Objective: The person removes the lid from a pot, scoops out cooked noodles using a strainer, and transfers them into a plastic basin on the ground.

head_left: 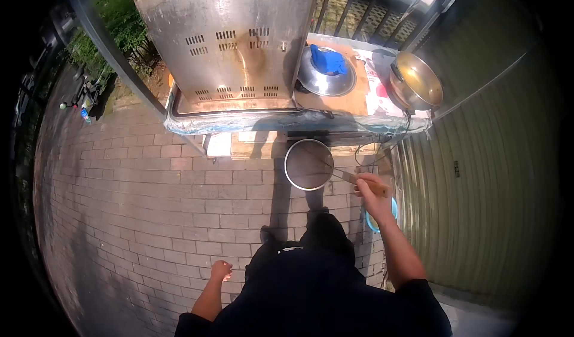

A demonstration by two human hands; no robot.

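My right hand [372, 192] is closed around the wooden handle of a round mesh strainer [309, 165]. The strainer has a pale metal rim and a long metal shaft, and hangs over the brick paving in front of the stall table. Low at my left side, my left hand [222, 270] has its fingers curled in, with nothing visible in them. Past the strainer, on the table, an upturned-looking metal bowl or lid [329, 85] carries a crumpled blue cloth or glove [328, 60].
A tall stainless steel cabinet [227, 44] stands on the covered table [359, 123]. A metal pot [417, 81] sits at the table's right end. Under my right forearm is a blue basin [393, 211]. A ribbed shutter [478, 158] borders the right side; metal railings [365, 14] stand behind.
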